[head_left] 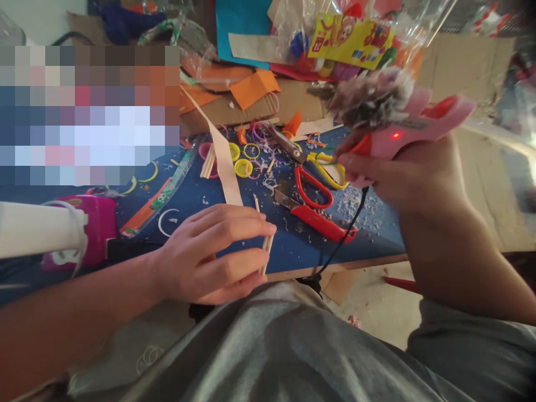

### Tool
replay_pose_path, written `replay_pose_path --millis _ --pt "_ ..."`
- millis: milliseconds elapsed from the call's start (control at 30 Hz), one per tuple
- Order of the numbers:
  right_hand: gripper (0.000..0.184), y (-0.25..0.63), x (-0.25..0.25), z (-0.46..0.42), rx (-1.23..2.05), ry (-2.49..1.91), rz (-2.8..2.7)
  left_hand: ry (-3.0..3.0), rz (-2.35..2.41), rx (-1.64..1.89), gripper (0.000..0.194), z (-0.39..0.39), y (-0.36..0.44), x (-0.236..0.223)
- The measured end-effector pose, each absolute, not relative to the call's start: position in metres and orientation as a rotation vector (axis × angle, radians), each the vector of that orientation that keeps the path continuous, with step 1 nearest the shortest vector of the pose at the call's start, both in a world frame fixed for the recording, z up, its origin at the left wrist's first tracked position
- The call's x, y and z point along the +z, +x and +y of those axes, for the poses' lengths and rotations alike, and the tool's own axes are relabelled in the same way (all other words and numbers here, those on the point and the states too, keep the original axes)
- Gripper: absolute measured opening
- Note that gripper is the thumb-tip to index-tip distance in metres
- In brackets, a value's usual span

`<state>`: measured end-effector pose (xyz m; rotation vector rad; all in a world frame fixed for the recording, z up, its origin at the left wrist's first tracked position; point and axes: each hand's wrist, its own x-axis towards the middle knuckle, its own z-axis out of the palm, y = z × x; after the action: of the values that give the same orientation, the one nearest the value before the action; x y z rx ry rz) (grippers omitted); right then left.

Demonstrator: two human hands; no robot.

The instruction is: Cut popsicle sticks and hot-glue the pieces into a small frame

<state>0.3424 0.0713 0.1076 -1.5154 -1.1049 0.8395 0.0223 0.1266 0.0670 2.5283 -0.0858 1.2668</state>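
My left hand (218,254) is at the table's front edge, its fingers closed on a few thin pale sticks (265,254). Beyond its knuckles lies a long cream paper strip (221,151). My right hand (419,173) grips a pink glue gun (422,125) with an orange trigger and a lit red light, raised over the table's right side. A grey, fluffy clump (372,97) covers the gun's front end, so its nozzle is hidden. Between the hands lie a red-handled cutter knife (322,223) and scissors (314,187) with red and yellow handles.
Rings, yellow caps (243,167) and paper scraps litter the blue tabletop (293,251). The gun's black cord (349,229) hangs over the front edge. A magenta object (100,223) stands at left. Cardboard, orange paper (255,89) and a yellow-labelled bag (352,39) fill the back.
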Motion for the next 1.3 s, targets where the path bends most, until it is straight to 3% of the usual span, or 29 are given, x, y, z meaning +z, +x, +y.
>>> replay_pose_path --millis 100,200,367,467,633,833,1067,1300 --pt "0.025 0.360 0.107 0.094 0.469 -1.646 -1.127 2.524 -0.078 1.249 0.028 0.124 0.020 0.065" --pt "0.027 0.372 0.105 0.106 0.466 -1.587 -1.051 2.503 0.018 1.197 0.032 0.121 0.017 0.064" --pt "0.022 0.368 0.107 0.095 0.636 -1.468 -1.018 2.370 0.202 1.184 0.045 0.120 0.015 0.057" --pt "0.024 0.355 0.107 0.084 0.922 -1.336 -1.066 2.199 0.454 1.207 0.041 0.124 0.016 0.045" --pt "0.028 0.338 0.098 0.070 1.375 -1.313 -1.071 2.005 0.572 1.236 0.070 0.132 0.016 0.029" --pt "0.030 0.323 0.088 0.061 1.860 -1.049 -0.987 1.915 0.453 1.290 0.077 0.131 0.016 0.030" --pt "0.029 0.313 0.079 0.062 1.919 -0.961 -0.883 1.924 0.494 1.245 0.070 0.129 0.014 0.034" --pt "0.040 0.320 0.076 0.051 1.807 -1.160 -1.239 1.915 0.476 1.249 0.067 0.130 0.012 0.035"
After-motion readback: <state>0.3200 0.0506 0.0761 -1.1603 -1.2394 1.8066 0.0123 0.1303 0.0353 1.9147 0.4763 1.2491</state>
